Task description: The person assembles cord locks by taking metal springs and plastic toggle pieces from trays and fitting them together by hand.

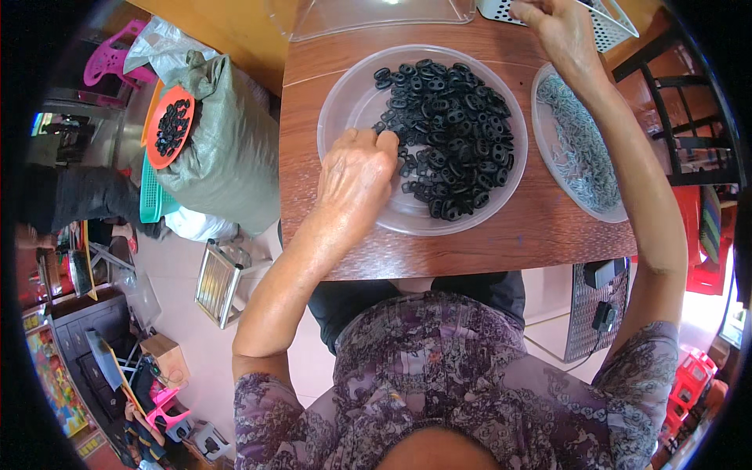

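Note:
A round clear plastic bowl (345, 102) on the table holds a heap of small black plastic pieces with two holes (454, 125), which look like cord locks. My left hand (356, 176) reaches over the bowl's left side with its fingers curled together at the heap's edge. Whatever its fingertips hold is hidden beneath the hand. My right hand (560, 35) is stretched to the far right, at the rim of a white perforated basket (619, 27). The picture's upper edge cuts off its fingers. Under my right forearm lies a clear tray of small grey-blue pieces (580, 149), possibly springs.
A clear plastic lid or box (376, 19) lies at the table's (305, 86) far edge. Left of the table, a large grey-green sack (227, 149) bears an orange plate (174, 106) of black pieces. A black chair (681, 117) stands at the right.

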Action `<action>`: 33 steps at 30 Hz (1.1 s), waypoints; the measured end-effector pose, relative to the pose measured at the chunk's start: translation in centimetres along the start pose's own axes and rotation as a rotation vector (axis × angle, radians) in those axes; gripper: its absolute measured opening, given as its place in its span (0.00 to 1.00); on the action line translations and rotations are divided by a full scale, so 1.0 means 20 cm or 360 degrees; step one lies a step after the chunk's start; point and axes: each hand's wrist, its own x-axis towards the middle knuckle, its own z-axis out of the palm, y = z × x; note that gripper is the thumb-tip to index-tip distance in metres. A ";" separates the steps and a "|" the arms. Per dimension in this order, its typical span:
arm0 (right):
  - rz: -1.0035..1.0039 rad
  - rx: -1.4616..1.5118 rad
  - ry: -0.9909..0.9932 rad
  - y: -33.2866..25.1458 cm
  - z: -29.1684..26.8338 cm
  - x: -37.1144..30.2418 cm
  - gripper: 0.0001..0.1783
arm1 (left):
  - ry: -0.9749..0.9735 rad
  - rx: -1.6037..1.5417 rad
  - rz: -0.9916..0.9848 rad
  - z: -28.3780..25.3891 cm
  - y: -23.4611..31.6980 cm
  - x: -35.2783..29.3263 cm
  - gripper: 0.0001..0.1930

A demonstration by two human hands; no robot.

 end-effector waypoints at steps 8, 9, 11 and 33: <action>0.0185 0.0483 -0.0276 -0.14 0.00 -0.24 0.10 | 0.0004 -0.0045 -0.0046 0.02 -0.07 -0.01 0.05; 0.0176 0.0421 -0.0341 -0.19 -0.02 -0.28 0.09 | 0.0073 -0.0060 -0.0044 0.01 -0.08 -0.01 0.06; 0.0028 0.0548 -0.0328 -0.20 0.04 -0.34 0.06 | 0.0186 -0.0325 -0.0187 -0.02 -0.08 -0.03 0.05; -0.1620 -0.0296 -0.0730 -0.46 0.54 -0.51 0.07 | 0.0719 -0.1281 -0.0735 -0.11 -0.09 -0.16 0.06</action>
